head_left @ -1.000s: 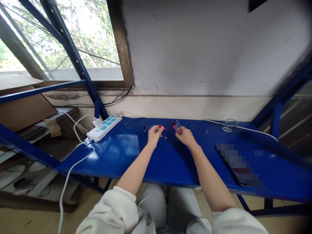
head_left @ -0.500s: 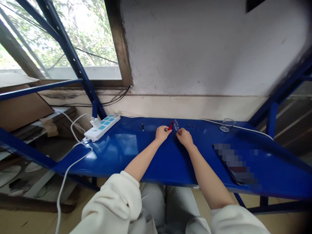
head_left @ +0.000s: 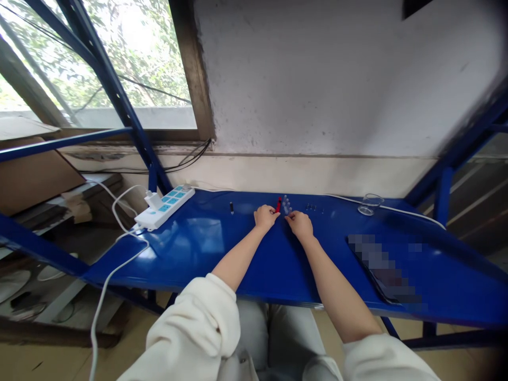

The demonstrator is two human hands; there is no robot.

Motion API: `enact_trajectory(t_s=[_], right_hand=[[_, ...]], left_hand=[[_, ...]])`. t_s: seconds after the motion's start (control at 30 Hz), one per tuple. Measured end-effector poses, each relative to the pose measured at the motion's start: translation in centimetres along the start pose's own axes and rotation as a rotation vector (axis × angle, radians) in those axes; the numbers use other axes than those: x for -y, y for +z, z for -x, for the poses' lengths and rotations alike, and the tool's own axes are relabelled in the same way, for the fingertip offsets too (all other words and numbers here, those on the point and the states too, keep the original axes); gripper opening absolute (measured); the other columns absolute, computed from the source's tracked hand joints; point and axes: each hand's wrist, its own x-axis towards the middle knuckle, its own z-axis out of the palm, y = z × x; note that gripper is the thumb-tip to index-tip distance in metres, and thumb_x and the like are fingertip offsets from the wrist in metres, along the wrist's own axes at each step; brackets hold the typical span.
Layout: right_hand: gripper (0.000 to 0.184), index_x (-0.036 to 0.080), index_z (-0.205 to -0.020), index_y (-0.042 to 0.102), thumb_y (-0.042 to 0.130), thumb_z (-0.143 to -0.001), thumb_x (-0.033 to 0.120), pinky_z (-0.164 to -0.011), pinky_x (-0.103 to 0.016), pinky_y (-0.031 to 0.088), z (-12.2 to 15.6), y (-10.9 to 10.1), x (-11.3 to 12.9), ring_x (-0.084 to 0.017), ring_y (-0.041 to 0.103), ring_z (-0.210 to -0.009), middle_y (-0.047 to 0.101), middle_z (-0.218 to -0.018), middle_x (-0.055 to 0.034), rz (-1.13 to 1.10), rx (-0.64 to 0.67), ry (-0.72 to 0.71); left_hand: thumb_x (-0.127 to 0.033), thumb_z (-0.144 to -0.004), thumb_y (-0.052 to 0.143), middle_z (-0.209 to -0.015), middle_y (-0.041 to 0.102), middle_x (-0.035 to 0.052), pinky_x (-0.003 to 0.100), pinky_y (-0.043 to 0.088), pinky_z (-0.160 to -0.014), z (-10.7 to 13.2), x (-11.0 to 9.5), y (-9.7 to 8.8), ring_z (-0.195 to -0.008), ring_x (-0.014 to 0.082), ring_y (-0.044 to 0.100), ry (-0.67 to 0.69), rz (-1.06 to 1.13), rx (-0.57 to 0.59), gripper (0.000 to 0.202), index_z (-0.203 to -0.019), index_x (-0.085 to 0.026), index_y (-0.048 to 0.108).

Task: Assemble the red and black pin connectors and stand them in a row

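Note:
My left hand (head_left: 265,217) is closed in a pinch at the near end of a short line of small red pieces (head_left: 279,202), its fingertips on the nearest red one. Just right of these stands a cluster of small clear pieces (head_left: 286,203). Beside its near end, my right hand (head_left: 300,224) has thumb and forefinger pressed together; anything between them is too small to make out. Farther left, a small black piece with a pale lower end (head_left: 232,207) stands alone. Several tiny clear pieces (head_left: 311,207) are spread to the right of my right hand.
On the blue table (head_left: 238,264), a white power strip (head_left: 164,208) with a plugged-in cord lies at the left. A clear round container (head_left: 365,210) stands at the back right beside a white cable (head_left: 413,213). A dark, partly blurred-out flat object (head_left: 377,270) lies nearer at right.
My right hand has shifted slightly left, toward the near end of the clear pieces. The left hand stays by the red pieces, its forearm a little more to the right.

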Motion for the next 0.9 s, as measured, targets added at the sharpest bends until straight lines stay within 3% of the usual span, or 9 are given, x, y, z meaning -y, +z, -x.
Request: enact_trajectory(t_s=[0.2,0.3,0.4,0.5,0.57,0.7,0.83,0.9], right_hand=[[0.023,0.020,-0.085,0.066,0.053,-0.076,0.037,-0.062,-0.025,0.040,0.0,-0.1,0.2,-0.021,0.061,-0.080,0.067,-0.083,-0.0080,0.016,-0.001,0.009],[0.024,0.020,-0.088,0.065,0.052,-0.077,0.037,-0.063,-0.025,0.041,0.2,-0.3,0.4,-0.021,0.061,-0.081,0.066,-0.084,-0.0088,0.029,0.015,0.016],[0.025,0.019,-0.090,0.063,0.052,-0.078,0.037,-0.063,-0.027,0.042,0.5,-0.8,0.7,-0.022,0.061,-0.082,0.065,-0.085,-0.0095,0.068,0.041,0.045],[0.027,0.017,-0.093,0.061,0.051,-0.078,0.037,-0.062,-0.029,0.043,0.9,-1.4,1.1,-0.024,0.061,-0.083,0.064,-0.088,-0.0116,0.140,0.074,0.070],[0.027,0.015,-0.092,0.060,0.051,-0.079,0.036,-0.063,-0.030,0.043,1.2,-1.7,1.4,-0.025,0.061,-0.084,0.063,-0.090,-0.0128,0.200,0.090,0.067],[0.027,0.014,-0.083,0.061,0.048,-0.080,0.038,-0.061,-0.030,0.042,1.9,-1.7,2.2,-0.025,0.061,-0.081,0.063,-0.085,-0.0129,0.260,0.110,-0.001],[0.034,0.017,-0.072,0.061,0.041,-0.083,0.042,-0.054,-0.028,0.038,2.5,-1.4,3.0,-0.022,0.060,-0.069,0.063,-0.074,-0.0104,0.211,0.078,-0.132],[0.035,0.018,-0.069,0.060,0.039,-0.084,0.043,-0.051,-0.027,0.036,2.7,-1.3,3.2,-0.021,0.059,-0.064,0.062,-0.069,-0.0092,0.173,0.041,-0.188]], left_hand=[[-0.036,-0.066,0.066,-0.079,0.064,0.0053,0.034,0.041,-0.073,0.2,-0.5,-0.2,-0.080,0.0221,0.058,-0.013,-0.105,0.026,0.018,-0.072,-0.020,0.068],[-0.040,-0.065,0.066,-0.080,0.064,0.0058,0.033,0.042,-0.073,0.5,-0.7,-1.2,-0.081,0.0220,0.057,-0.010,-0.100,0.026,0.024,-0.076,-0.019,0.067],[-0.036,-0.073,0.059,-0.082,0.062,0.0054,0.029,0.042,-0.073,1.3,-0.3,-3.4,-0.082,0.0193,0.057,0.107,-0.085,-0.073,0.027,-0.091,-0.018,0.063],[-0.031,-0.083,0.044,-0.088,0.061,0.0066,0.026,0.042,-0.074,2.6,0.8,-6.3,-0.084,0.0172,0.057,0.190,-0.115,-0.245,0.035,-0.114,-0.017,0.052],[-0.033,-0.087,0.036,-0.095,0.060,0.0085,0.027,0.042,-0.075,3.5,1.6,-8.1,-0.086,0.0182,0.057,0.145,-0.177,-0.338,0.041,-0.124,-0.018,0.042],[-0.039,-0.088,0.029,-0.103,0.058,0.0109,0.030,0.043,-0.072,4.2,3.4,-10.3,-0.087,0.0222,0.058,-0.036,-0.276,-0.377,0.047,-0.132,-0.022,0.032],[-0.042,-0.088,0.029,-0.103,0.057,0.0122,0.031,0.043,-0.071,3.7,4.7,-10.4,-0.086,0.0238,0.059,-0.156,-0.314,-0.317,0.051,-0.136,-0.026,0.025],[-0.041,-0.088,0.029,-0.103,0.057,0.0129,0.031,0.043,-0.071,3.3,5.3,-10.1,-0.085,0.0240,0.060,-0.164,-0.308,-0.286,0.049,-0.134,-0.026,0.029]])
